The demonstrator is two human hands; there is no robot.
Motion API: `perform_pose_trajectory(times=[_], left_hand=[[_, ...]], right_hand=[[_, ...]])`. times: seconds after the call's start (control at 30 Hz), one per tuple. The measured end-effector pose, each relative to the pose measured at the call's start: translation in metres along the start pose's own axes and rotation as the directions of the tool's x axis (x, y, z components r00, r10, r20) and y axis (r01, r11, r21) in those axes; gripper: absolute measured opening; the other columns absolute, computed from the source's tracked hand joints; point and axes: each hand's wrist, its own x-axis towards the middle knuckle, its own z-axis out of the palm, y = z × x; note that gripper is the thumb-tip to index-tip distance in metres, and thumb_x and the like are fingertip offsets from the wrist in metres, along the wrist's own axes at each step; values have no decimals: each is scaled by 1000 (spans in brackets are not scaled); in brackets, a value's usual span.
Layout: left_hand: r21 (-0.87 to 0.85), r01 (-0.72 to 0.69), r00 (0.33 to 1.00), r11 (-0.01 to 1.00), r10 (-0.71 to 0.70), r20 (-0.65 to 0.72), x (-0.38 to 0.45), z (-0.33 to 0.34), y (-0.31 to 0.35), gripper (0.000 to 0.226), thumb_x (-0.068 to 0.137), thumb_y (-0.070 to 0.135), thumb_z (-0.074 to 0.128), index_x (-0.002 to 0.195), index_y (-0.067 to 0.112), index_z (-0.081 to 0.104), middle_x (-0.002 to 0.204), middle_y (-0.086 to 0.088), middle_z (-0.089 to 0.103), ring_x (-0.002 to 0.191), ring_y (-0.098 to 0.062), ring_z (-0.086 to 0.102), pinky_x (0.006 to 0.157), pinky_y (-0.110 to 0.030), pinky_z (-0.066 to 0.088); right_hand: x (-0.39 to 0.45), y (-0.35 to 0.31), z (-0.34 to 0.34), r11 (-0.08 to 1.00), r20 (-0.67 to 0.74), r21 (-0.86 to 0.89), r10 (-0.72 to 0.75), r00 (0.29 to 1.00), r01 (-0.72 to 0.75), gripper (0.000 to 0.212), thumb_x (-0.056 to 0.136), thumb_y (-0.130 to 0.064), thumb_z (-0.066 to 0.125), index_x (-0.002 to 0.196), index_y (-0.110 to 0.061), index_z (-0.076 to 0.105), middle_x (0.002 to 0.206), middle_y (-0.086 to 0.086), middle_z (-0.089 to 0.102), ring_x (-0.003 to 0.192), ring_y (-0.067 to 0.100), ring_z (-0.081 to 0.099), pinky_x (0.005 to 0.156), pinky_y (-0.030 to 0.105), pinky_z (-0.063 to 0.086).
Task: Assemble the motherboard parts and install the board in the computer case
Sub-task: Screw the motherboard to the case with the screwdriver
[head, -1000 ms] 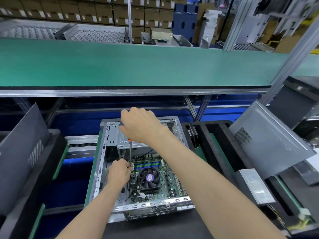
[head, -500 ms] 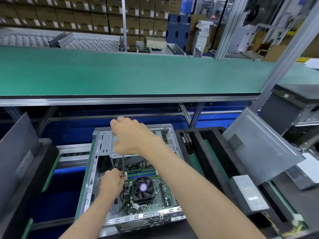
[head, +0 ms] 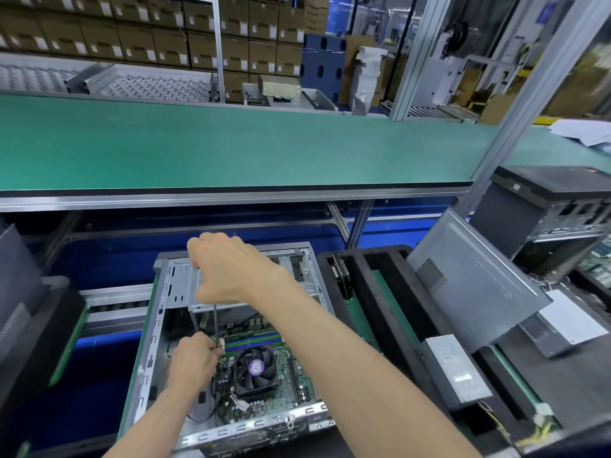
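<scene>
An open grey computer case [head: 158, 328] lies flat at the lower middle. Inside it sits the green motherboard [head: 291, 381] with a black CPU fan [head: 256, 371] and memory sticks [head: 253, 342]. My right hand [head: 231, 269] grips the handle of a screwdriver above the case. Its thin shaft [head: 215, 320] runs straight down to the board's upper left corner. My left hand [head: 193, 361] pinches the shaft near its tip, beside the fan. The screw under the tip is hidden.
A grey side panel [head: 469, 285] leans on a black foam tray [head: 390, 292] to the right. A power supply unit [head: 454, 371] with loose cables lies there too. Another case [head: 555, 206] stands at far right. A green conveyor belt [head: 231, 150] runs behind.
The view has shifted slightly to the right. Both hands keep their hold on the screwdriver at the same corner of the board.
</scene>
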Motion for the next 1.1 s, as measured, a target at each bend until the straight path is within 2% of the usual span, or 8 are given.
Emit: perform_pose_trajectory(times=[0.13, 0.2, 0.43, 0.6, 0.67, 0.8, 0.97, 1.1], left_hand=[[6, 7, 1000, 1000, -7, 1, -1, -1, 0, 17, 92, 32, 68, 86, 20, 79, 73, 2, 65, 71, -19, 54, 63, -28, 40], [5, 8, 1000, 1000, -8, 8, -1, -2, 1, 17, 92, 32, 68, 87, 21, 79, 75, 2, 67, 72, -19, 54, 63, -28, 40], [3, 20, 1000, 1000, -20, 7, -1, -1, 1, 17, 92, 33, 68, 83, 21, 78, 76, 2, 69, 70, -19, 53, 64, -27, 40], [17, 14, 1000, 1000, -14, 4, -1, -1, 1, 16, 92, 33, 68, 87, 22, 79, 78, 1, 71, 70, -18, 54, 63, -27, 40], [22, 16, 1000, 1000, -16, 5, 0, -1, 1, 16, 92, 33, 68, 88, 22, 79, 74, 3, 66, 70, -18, 53, 64, -27, 40], [23, 24, 1000, 999, -24, 3, -1, -1, 0, 17, 92, 34, 68, 88, 21, 78, 72, 5, 62, 69, -16, 53, 64, -26, 40], [7, 20, 1000, 1000, -20, 22, -4, -4, 1, 20, 91, 33, 68, 81, 17, 76, 73, -2, 67, 76, -24, 61, 62, -27, 41], [-19, 39, 998, 999, -38, 54, -7, -8, 2, 19, 91, 33, 68, 87, 17, 77, 85, -8, 74, 85, -27, 68, 73, -32, 55]], right_hand=[[2, 0, 3, 998, -55, -51, 21, 998, -24, 27, 84, -14, 63, 89, -13, 37, 72, -2, 32, 59, 16, 30, 55, 31, 28], [4, 0, 6, 990, -100, -126, 47, 994, -59, 22, 91, -16, 57, 84, -14, 36, 69, -3, 26, 59, 20, 30, 60, 35, 29], [2, 6, 3, 1000, -11, -17, 5, 1000, -6, 25, 77, -11, 65, 91, -13, 45, 86, 4, 47, 71, 25, 44, 59, 35, 36], [2, 5, 8, 983, -138, -172, 43, 990, -66, 22, 94, -22, 56, 85, -13, 37, 67, -3, 24, 70, 28, 39, 62, 38, 32], [1, 5, 7, 989, -119, -143, 31, 992, -48, 26, 90, -26, 61, 89, -15, 38, 71, -3, 29, 71, 27, 40, 61, 36, 31], [-1, 7, 4, 1000, -29, 1, -17, 999, 17, 29, 77, -13, 66, 96, -13, 44, 88, 4, 50, 72, 26, 45, 53, 31, 28], [3, 5, 12, 981, -117, -181, 43, 992, -64, 22, 94, -26, 56, 91, -13, 38, 69, -3, 26, 74, 30, 40, 64, 39, 31], [3, 5, 9, 999, -18, -44, 8, 1000, -9, 25, 77, -17, 62, 99, -15, 49, 88, -1, 45, 79, 27, 46, 65, 37, 35]])
